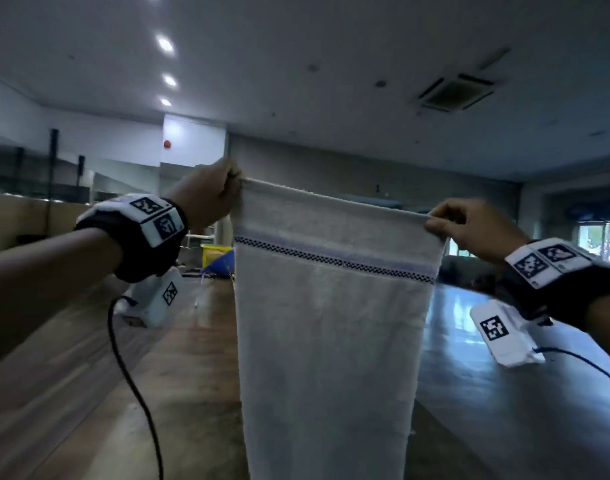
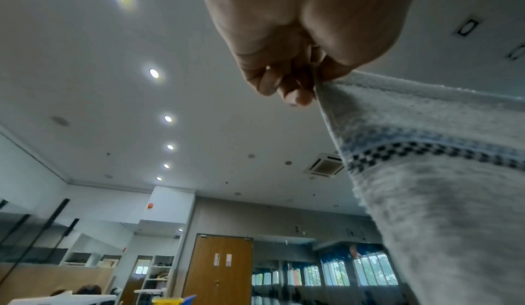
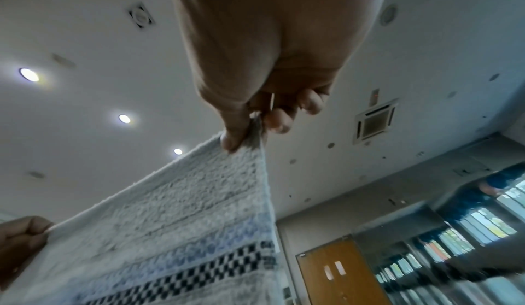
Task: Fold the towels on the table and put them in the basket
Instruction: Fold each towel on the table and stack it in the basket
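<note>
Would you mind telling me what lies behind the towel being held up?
Beside the towel, pinched by the left hand and right hand, wooden flooring and a yellow and blue object show. Whatever is directly behind it is covered.

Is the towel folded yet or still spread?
Spread: the towel hangs full-width as a single layer, its top corners pinched by the left hand and right hand.
</note>
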The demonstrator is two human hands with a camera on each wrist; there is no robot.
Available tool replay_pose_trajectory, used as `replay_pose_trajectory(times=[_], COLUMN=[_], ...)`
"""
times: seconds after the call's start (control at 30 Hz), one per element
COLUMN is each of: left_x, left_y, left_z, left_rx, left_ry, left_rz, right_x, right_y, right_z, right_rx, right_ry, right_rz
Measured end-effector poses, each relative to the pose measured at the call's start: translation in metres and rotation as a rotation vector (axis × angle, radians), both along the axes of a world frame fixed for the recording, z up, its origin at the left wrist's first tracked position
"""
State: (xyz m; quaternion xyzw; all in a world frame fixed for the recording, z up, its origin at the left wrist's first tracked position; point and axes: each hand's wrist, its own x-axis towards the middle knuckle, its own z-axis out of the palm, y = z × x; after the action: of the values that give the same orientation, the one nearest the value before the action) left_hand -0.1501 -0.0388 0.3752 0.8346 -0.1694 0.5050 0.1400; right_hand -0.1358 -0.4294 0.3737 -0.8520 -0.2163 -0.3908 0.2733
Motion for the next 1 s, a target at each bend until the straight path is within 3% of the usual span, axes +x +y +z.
replay_pose_trajectory(times=[0.2,0.43,0.53,0.6,0.7,0.77,0.87,1.0], left_x=[-0.044,-0.070,-0.075,-0.079,-0.090,-0.095,-0.091,-0.062], left_y=[0.030,0.046,0.053,0.058,0.069,0.079,0.085,0.085], left_z=[0.044,0.064,0.060,0.053,0.038,0.032,0.042,0.070], left_rx=[-0.020,-0.016,-0.026,-0.089,-0.303,-0.356,-0.432,-0.309], left_ry=[-0.080,-0.029,0.120,0.346,0.756,0.835,0.730,0.474], left_rz=[0.123,0.153,0.173,0.092,-0.155,-0.240,-0.297,-0.076], right_x=[-0.023,-0.021,-0.012,-0.007,-0.006,-0.007,-0.005,0.013], right_y=[0.032,0.044,0.048,0.050,0.049,0.048,0.051,0.069], right_z=[0.055,0.071,0.067,0.061,0.051,0.049,0.058,0.078], right_rx=[0.042,0.068,0.038,-0.039,-0.125,-0.041,0.172,0.268], right_ry=[-0.010,0.093,0.085,0.125,0.425,0.591,0.533,0.329], right_rz=[0.106,0.173,0.222,0.230,0.315,0.441,0.542,0.468])
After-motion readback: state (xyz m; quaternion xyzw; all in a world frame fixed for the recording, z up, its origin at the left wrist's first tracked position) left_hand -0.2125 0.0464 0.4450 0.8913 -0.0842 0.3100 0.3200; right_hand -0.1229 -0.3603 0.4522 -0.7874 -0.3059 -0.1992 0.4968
